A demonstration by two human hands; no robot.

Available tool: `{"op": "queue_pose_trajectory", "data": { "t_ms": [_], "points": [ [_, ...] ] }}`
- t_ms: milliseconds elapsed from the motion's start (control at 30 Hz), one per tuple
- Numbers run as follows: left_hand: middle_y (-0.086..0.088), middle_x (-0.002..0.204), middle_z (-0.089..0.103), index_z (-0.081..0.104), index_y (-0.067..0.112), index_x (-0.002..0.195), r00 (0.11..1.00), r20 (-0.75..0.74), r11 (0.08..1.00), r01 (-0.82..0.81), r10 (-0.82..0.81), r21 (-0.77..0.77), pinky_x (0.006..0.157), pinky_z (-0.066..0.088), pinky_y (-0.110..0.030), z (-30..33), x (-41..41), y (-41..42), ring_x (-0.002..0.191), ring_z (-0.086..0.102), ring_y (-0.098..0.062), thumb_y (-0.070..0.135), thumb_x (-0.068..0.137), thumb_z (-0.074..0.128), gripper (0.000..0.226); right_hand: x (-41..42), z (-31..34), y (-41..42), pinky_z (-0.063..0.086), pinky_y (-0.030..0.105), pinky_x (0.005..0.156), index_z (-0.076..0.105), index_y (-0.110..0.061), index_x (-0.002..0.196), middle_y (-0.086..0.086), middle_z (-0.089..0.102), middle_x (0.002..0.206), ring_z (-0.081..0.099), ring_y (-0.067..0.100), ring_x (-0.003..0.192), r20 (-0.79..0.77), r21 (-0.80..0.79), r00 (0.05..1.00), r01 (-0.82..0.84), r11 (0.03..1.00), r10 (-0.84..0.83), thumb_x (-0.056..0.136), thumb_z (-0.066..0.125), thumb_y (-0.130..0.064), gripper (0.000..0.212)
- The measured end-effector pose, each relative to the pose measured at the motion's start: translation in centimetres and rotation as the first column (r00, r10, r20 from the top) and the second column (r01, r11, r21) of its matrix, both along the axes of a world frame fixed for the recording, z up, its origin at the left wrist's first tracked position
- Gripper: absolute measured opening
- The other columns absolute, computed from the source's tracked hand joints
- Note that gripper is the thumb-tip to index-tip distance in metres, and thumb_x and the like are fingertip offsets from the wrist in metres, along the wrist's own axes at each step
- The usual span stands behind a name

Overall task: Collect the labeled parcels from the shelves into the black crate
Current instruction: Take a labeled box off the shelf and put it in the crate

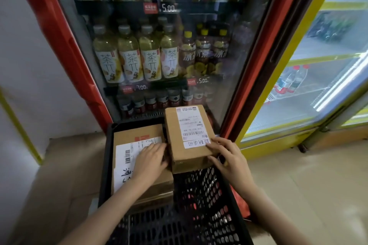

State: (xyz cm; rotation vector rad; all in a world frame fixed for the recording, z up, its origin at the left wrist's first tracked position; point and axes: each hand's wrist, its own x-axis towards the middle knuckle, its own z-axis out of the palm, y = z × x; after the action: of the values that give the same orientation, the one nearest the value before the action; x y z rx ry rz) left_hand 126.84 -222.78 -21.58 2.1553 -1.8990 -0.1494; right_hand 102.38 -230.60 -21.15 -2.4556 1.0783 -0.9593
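A black perforated crate (207, 201) stands on the floor below me. A flat cardboard parcel (127, 157) with a white barcode label lies in its left half. A second, smaller brown parcel (187, 137) with a white shipping label is held over the crate's far right part. My left hand (151, 161) presses on this parcel's left side, resting over the flat parcel. My right hand (225, 155) grips its near right corner, fingers on the label.
A red-framed glass drinks fridge (59, 45) full of bottles stands right behind the crate. A yellow-framed fridge (310, 49) is to the right. A white wall is on the left, and tiled floor (308, 185) lies to the right of the crate.
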Motion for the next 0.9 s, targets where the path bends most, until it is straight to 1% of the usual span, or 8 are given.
{"op": "queue_pose_trajectory", "data": {
  "t_ms": [67,167,233,333,433,567,800,900],
  "points": [
    [-0.004,0.132,0.051,0.045,0.011,0.134,1.0,0.014,1.0,-0.002,0.001,0.029,0.1,0.036,-0.032,-0.2,-0.1,0.1,0.121,0.047,-0.02,0.022,0.082,0.065,0.056,0.0,-0.5,0.2,0.043,0.026,0.094,0.064,-0.023,0.118,-0.006,0.054,0.127,0.053,0.016,0.11,-0.025,0.007,0.999,-0.021,1.0,0.021,0.081,0.068,-0.03,0.038],
    [-0.004,0.11,0.063,0.063,0.01,0.113,0.996,0.077,0.998,0.036,-0.041,0.056,0.083,0.049,-0.035,-1.0,0.3,0.5,0.101,0.06,-0.023,0.022,0.069,0.077,0.047,0.2,-1.3,0.2,0.044,0.025,0.095,0.059,-0.026,0.123,-0.008,0.05,0.13,0.049,0.013,0.114,-0.078,0.028,0.997,-0.026,0.999,0.028,0.083,0.064,-0.038,0.042],
    [-0.001,0.101,0.065,0.067,0.014,0.106,0.994,0.113,1.0,0.006,-0.008,0.02,0.076,0.051,-0.034,-0.8,0.5,0.5,0.092,0.062,-0.02,0.025,0.067,0.078,0.042,0.3,-1.7,0.1,0.044,0.027,0.097,0.054,-0.027,0.128,-0.006,0.048,0.134,0.047,0.014,0.118,-0.169,-0.007,0.986,-0.018,1.0,0.016,0.081,0.067,-0.04,0.051],
    [0.0,0.103,0.065,0.067,0.016,0.109,0.993,0.097,0.996,-0.064,0.069,-0.059,0.077,0.05,-0.035,-0.1,1.3,0.6,0.094,0.061,-0.02,0.028,0.077,0.071,0.035,1.0,-2.4,0.2,0.036,0.035,0.104,0.051,-0.025,0.129,0.001,0.046,0.139,0.042,0.018,0.124,-0.302,-0.102,0.953,-0.057,0.993,0.023,0.072,0.076,-0.036,0.063],
    [-0.001,0.101,0.066,0.068,0.015,0.107,0.991,0.1,0.993,-0.082,0.091,-0.09,0.075,0.05,-0.034,-0.3,2.0,1.4,0.091,0.062,-0.021,0.029,0.077,0.071,0.033,2.4,-3.3,1.1,0.033,0.036,0.107,0.048,-0.025,0.126,0.002,0.049,0.136,0.044,0.019,0.122,-0.348,-0.129,0.936,-0.112,0.985,0.061,0.066,0.078,-0.031,0.067],
    [0.001,0.1,0.065,0.067,0.016,0.107,0.992,0.089,0.99,-0.074,0.084,-0.118,0.074,0.049,-0.031,-0.9,1.7,2.5,0.09,0.061,-0.019,0.027,0.078,0.07,0.031,3.7,-4.2,2.2,0.038,0.037,0.104,0.047,-0.028,0.128,0.0,0.05,0.135,0.049,0.02,0.119,-0.387,-0.092,0.916,-0.149,0.985,0.102,0.068,0.077,-0.03,0.068],
    [0.002,0.1,0.063,0.067,0.016,0.108,0.995,0.063,0.987,-0.068,0.078,-0.143,0.074,0.049,-0.031,-1.2,1.4,2.6,0.09,0.06,-0.017,0.026,0.081,0.067,0.029,5.9,-6.1,1.9,0.048,0.036,0.092,0.054,-0.023,0.121,0.001,0.058,0.124,0.059,0.023,0.108,-0.437,-0.024,0.895,-0.115,0.993,0.093,0.063,0.081,-0.03,0.064],
    [0.001,0.099,0.064,0.067,0.016,0.107,0.996,0.063,0.986,-0.054,0.064,-0.155,0.073,0.049,-0.032,-1.6,1.1,2.4,0.089,0.06,-0.018,0.027,0.081,0.067,0.029,6.5,-7.4,1.8,0.048,0.038,0.09,0.056,-0.02,0.123,0.003,0.059,0.124,0.059,0.024,0.109,-0.478,0.034,0.872,-0.099,0.994,0.103,0.071,0.077,-0.029,0.057]
  ]
}}
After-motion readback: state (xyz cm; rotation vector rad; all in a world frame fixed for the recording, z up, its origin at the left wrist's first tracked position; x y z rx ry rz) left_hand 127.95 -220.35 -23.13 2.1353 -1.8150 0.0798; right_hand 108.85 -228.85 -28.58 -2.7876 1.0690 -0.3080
